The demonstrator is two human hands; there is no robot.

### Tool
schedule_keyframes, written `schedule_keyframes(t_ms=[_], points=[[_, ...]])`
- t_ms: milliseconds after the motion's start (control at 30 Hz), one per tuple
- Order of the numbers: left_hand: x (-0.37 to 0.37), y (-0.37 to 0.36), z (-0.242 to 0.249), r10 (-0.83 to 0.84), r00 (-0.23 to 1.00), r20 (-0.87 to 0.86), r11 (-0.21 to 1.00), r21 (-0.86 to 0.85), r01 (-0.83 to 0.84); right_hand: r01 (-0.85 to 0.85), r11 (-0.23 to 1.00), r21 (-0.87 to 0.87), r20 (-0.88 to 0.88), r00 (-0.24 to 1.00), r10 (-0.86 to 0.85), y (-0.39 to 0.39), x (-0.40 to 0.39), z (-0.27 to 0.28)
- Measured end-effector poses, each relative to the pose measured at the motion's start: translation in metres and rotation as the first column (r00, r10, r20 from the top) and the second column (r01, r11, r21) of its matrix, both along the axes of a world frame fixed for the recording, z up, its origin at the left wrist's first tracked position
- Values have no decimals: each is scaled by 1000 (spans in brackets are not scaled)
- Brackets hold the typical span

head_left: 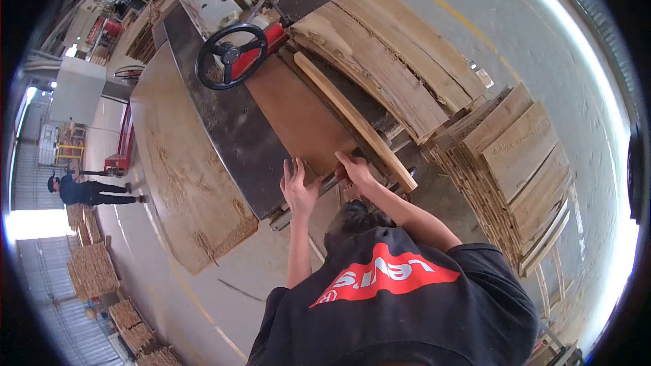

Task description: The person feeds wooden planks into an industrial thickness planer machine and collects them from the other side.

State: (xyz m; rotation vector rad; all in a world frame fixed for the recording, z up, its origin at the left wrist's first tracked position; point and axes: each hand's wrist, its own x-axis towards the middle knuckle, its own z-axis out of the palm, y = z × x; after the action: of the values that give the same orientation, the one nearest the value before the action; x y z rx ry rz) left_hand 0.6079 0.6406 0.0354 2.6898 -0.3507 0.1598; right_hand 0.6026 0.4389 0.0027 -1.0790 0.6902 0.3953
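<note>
At the near end of a smooth reddish-brown board (298, 112), both of my hands are close together. My left hand (298, 191) is at the board's left corner, its fingers spread and pointing up toward the machine table. My right hand (355, 169) bends around the board's right corner, with one digit on top and the other fingers partly hidden below. A narrow wooden strip (352, 122) lies lengthwise just right of the board. The dark machine table (234, 122) runs along the left side.
A black handwheel (231, 56) stands at the machine's far end. Rough planks (386, 54) lie to the right, beside a tall plank stack (522, 156). A large wooden sheet (183, 163) is left of the table. Farther left, a person (91, 190) stands near a red pallet jack (120, 159).
</note>
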Motion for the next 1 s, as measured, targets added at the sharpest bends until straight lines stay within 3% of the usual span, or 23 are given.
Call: schedule_keyframes(t_ms=[33,233,467,600,667,700,800,900,1000], points=[[10,3,2,-4,1000,-6,1000,13,4,64,997,31,3,998,-64,6,10,0],[57,7,8,48,998,-29,998,31,-47,59,998,-3,-84,995,-59,21,69,3],[119,26,9,47,996,-75,995,89,-40,165,986,15,-61,985,-164,45,127,4],[149,32,20,8,997,-74,986,166,5,133,991,-34,-75,988,-135,54,154,8],[158,42,23,83,992,-97,985,162,-66,154,988,-15,-55,986,-155,58,169,18],[176,36,25,50,994,-97,988,152,-35,262,965,37,47,964,-263,64,184,3],[201,53,-2,8,999,-41,986,169,0,165,966,198,148,969,-196,55,197,-21],[223,54,8,32,994,-101,977,213,-10,111,994,3,220,969,-109,42,163,10],[239,54,4,65,992,-104,973,226,-40,188,901,-392,461,888,15,18,115,20]])
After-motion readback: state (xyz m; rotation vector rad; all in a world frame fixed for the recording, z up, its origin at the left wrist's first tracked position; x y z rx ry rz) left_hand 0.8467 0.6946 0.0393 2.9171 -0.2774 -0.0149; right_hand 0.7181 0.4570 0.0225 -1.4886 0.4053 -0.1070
